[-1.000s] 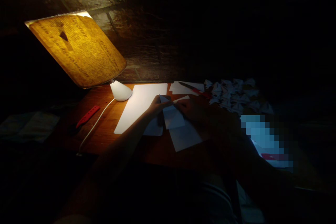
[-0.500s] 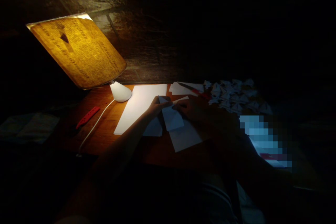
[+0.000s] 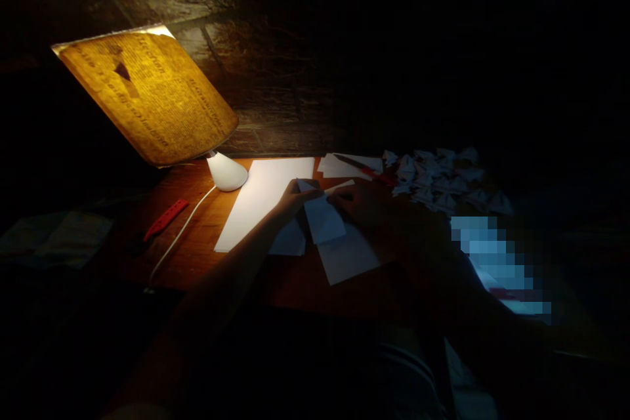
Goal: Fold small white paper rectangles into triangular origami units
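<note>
Between my two hands is a small folded piece of white paper [image 3: 325, 218]. My left hand [image 3: 294, 195] pinches its upper left edge, thumb pointing right. On its upper right side my right hand [image 3: 355, 201] grips it with bent fingers, mostly in shadow. Below the folded paper lies a white sheet [image 3: 348, 257] on the wooden table [image 3: 197, 230]. Larger white sheets [image 3: 263, 193] lie under and beside my left forearm.
A white lamp [image 3: 226, 172] with a printed yellow shade [image 3: 147, 98] stands back left, its cord [image 3: 182, 230] running forward. A red cutter [image 3: 166, 219] lies left. Scissors [image 3: 364, 167] rest on paper pieces. Several folded paper shapes [image 3: 433, 177] and a blurred bright screen [image 3: 492, 262] are right.
Almost nothing differs. Both hands keep the folded paper in the same place, and the whole view has shifted very slightly.
</note>
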`<state>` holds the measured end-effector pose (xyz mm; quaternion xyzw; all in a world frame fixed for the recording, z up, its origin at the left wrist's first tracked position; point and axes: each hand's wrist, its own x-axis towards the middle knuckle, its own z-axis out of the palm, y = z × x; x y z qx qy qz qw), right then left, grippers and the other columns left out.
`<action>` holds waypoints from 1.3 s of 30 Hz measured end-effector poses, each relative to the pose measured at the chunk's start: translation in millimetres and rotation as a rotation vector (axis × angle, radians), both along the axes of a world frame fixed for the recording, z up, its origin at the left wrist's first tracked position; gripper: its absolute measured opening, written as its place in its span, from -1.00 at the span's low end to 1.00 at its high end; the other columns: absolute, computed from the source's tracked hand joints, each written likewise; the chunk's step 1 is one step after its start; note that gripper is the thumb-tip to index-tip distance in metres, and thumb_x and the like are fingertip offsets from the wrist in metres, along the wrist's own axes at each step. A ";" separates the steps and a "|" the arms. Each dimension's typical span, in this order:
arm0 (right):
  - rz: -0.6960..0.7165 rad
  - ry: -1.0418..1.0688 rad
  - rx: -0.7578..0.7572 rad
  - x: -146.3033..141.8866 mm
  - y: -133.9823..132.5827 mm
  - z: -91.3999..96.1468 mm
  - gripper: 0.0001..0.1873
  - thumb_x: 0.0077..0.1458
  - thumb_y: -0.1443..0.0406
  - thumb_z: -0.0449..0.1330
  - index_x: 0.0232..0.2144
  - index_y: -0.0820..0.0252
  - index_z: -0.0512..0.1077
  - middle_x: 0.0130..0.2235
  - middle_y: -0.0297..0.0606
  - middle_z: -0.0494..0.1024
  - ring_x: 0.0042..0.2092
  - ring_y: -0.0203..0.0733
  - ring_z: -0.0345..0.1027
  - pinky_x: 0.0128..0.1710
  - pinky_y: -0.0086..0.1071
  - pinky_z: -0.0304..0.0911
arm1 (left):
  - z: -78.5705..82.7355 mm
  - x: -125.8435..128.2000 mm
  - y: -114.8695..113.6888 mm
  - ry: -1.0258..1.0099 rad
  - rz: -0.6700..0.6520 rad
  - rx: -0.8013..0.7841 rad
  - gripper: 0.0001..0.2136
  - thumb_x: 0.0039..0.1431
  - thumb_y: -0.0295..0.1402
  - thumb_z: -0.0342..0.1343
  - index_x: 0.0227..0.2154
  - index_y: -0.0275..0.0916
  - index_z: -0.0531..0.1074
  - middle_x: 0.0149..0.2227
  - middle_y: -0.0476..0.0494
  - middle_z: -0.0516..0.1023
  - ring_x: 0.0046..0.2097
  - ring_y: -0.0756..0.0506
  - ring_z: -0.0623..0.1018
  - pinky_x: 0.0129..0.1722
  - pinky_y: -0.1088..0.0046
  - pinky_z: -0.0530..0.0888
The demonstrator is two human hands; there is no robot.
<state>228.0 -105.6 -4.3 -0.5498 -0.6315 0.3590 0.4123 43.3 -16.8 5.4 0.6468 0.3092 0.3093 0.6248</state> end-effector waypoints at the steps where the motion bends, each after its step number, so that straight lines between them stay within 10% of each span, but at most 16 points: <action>1: -0.005 0.007 0.008 -0.3 0.3 -1.0 -0.63 0.26 0.07 0.21 -0.48 0.17 0.53 -0.38 -0.21 0.57 -0.32 -0.16 0.36 -0.28 -0.27 0.25 | 0.3 0.2 -0.3 -0.002 0.002 0.008 -0.60 -0.15 -0.13 0.45 -0.62 -0.26 0.36 -0.61 0.04 0.30 -0.54 0.07 0.30 -0.52 0.51 0.16; 12: 0.069 0.076 -0.026 -3.6 -5.0 6.9 -0.49 0.15 -0.14 0.25 -0.50 0.16 0.44 -0.45 -0.30 0.47 -0.41 -0.24 0.25 -0.42 -0.34 0.10 | 6.4 -1.4 -2.4 0.050 -0.136 0.049 -0.65 -0.11 -0.14 0.43 -0.60 -0.32 0.47 -0.59 -0.03 0.41 -0.52 0.04 0.36 -0.49 0.50 0.18; 21: 0.057 0.168 -0.043 -4.0 -3.0 5.7 -0.51 0.13 -0.13 0.28 -0.45 0.16 0.48 -0.43 -0.29 0.49 -0.40 -0.24 0.27 -0.41 -0.33 0.15 | 3.5 5.6 -5.1 -0.090 0.159 -0.104 -0.66 -0.25 -0.21 0.44 -0.58 -0.26 0.39 -0.62 0.08 0.33 -0.55 0.06 0.33 -0.49 0.52 0.22; 39: 0.055 0.233 -0.061 -3.4 -6.0 7.9 -0.60 0.12 -0.04 0.33 -0.41 0.19 0.55 -0.41 -0.27 0.55 -0.43 -0.23 0.33 -0.42 -0.33 0.17 | 2.6 3.7 0.3 -0.207 0.219 -0.114 -0.64 -0.14 -0.20 0.41 -0.64 -0.25 0.33 -0.64 0.11 0.19 -0.60 0.10 0.19 -0.57 0.54 0.07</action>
